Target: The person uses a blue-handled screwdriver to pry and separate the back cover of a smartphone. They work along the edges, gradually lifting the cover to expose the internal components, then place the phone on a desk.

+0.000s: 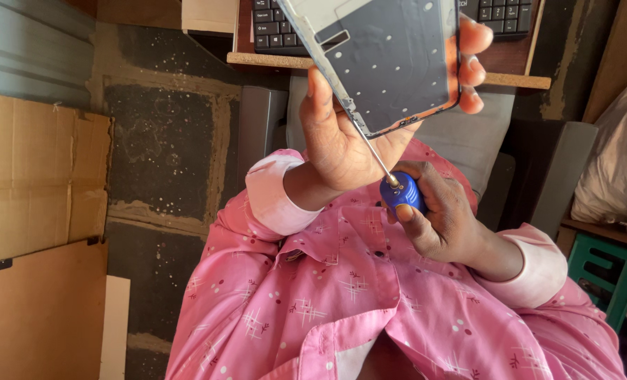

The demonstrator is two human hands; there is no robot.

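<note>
Holding the phone frame (387,60) up w/ my left hand (342,134), thumb along its left edge, fingers (472,67) curled round the right edge, so that hand is pinching the frame across its width. Bare inner side faces me: grey plate, small screw holes, a cut-out slot near the top left. No board or parts visible in it from here.

Head view, only one I've got: my right hand (444,218) sits lower, near my chest, wrapped tight round the blue handle (402,191) of a small screwdriver (380,165). Thin metal shaft runs up-left to the frame's lower left corner; tip looks to touch the edge there, can't tell if it's seated in a screw.

Progress, as far as I can judge: frame already looks stripped, work is at that bottom corner, and whether screws are left I can't tell.

Far side: black keyboard (275,28) on a wooden desk edge (517,79). Left: cardboard (39,183) against the wall. Right: green stool (605,271). Pink shirt (342,295) fills the near part.
</note>
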